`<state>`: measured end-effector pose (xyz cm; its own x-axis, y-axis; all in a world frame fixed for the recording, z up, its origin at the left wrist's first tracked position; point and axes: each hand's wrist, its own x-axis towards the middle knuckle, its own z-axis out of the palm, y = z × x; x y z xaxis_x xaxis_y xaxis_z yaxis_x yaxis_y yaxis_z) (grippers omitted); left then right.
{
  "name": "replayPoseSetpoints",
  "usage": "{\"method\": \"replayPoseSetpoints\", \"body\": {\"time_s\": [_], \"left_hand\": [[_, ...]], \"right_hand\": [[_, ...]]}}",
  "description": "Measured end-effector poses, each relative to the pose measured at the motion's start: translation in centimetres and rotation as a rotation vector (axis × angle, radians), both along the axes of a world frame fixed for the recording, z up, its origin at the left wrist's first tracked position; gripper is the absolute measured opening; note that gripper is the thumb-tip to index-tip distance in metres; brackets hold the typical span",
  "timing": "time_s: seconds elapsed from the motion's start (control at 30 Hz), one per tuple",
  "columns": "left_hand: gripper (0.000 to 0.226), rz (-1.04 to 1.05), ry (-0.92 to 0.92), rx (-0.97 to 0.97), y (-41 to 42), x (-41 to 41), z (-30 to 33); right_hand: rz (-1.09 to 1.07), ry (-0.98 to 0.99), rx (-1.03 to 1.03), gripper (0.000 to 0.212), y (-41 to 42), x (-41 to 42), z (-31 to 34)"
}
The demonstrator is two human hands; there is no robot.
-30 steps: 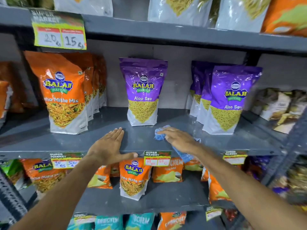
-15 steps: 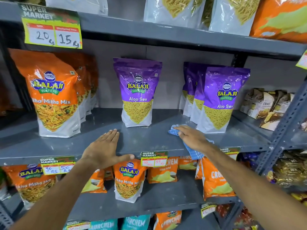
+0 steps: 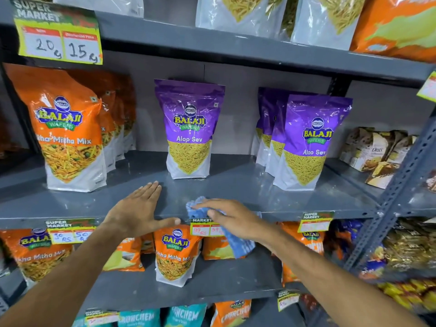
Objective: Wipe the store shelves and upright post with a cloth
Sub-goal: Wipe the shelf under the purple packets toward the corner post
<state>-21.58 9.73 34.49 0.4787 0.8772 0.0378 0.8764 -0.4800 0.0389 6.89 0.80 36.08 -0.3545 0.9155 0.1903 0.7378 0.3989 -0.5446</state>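
Observation:
A grey metal shelf [image 3: 247, 185] runs across the middle of the view. My right hand [image 3: 232, 217] presses a blue cloth [image 3: 238, 241] flat on the shelf's front edge, and part of the cloth hangs down over the edge. My left hand [image 3: 136, 211] lies flat and open on the shelf just to the left, thumb over the front lip. The perforated grey upright post [image 3: 398, 194] stands at the right, apart from both hands.
Orange Mitha Mix bags [image 3: 68, 128] stand at the left, a purple Aloo Sev bag [image 3: 188, 128] in the middle, more purple bags [image 3: 306, 142] at the right. Price tags [image 3: 205, 226] hang on the shelf lip. Bare shelf lies between the bags.
My right hand and the cloth have slid left along the shelf's front edge, from near the right purple bags toward my left hand. The left hand has stayed flat in place.

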Motion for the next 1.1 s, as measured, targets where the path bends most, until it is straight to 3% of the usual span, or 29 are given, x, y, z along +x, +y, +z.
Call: {"method": "replayPoseSetpoints", "body": {"time_s": [0.1, 0.23, 0.4, 0.57, 0.8, 0.93, 1.0, 1.1], "left_hand": [[0.145, 0.014, -0.007, 0.005, 0.2, 0.1, -0.1], [0.143, 0.012, 0.002, -0.004, 0.6, 0.1, -0.4], [0.141, 0.003, -0.016, 0.025, 0.6, 0.0, -0.5], [0.142, 0.003, -0.021, 0.008, 0.4, -0.1, -0.3], [0.145, 0.004, -0.013, 0.0, 0.2, -0.1, -0.1], [0.146, -0.003, -0.012, 0.012, 0.3, -0.1, -0.3], [0.144, -0.006, -0.009, 0.02, 0.4, -0.1, -0.4], [0.143, -0.012, 0.002, 0.035, 0.5, 0.0, -0.5]], "right_hand": [[-0.142, 0.121, 0.033, 0.033, -1.3, 5.8, 0.1], [-0.318, -0.197, 0.048, 0.038, 2.1, 10.7, 0.0], [-0.39, -0.32, 0.067, 0.044, 7.7, 7.1, 0.7], [-0.341, -0.351, 0.053, 0.047, 10.1, 1.7, -0.3], [-0.195, -0.34, 0.123, 0.043, 3.2, -2.5, -0.7], [-0.042, -0.15, 0.09, 0.036, 0.3, 0.9, -0.7], [-0.128, -0.12, 0.1, 0.035, 0.5, 4.4, -0.5], [-0.337, -0.224, 0.12, 0.037, 2.9, 8.7, -0.4]]}}
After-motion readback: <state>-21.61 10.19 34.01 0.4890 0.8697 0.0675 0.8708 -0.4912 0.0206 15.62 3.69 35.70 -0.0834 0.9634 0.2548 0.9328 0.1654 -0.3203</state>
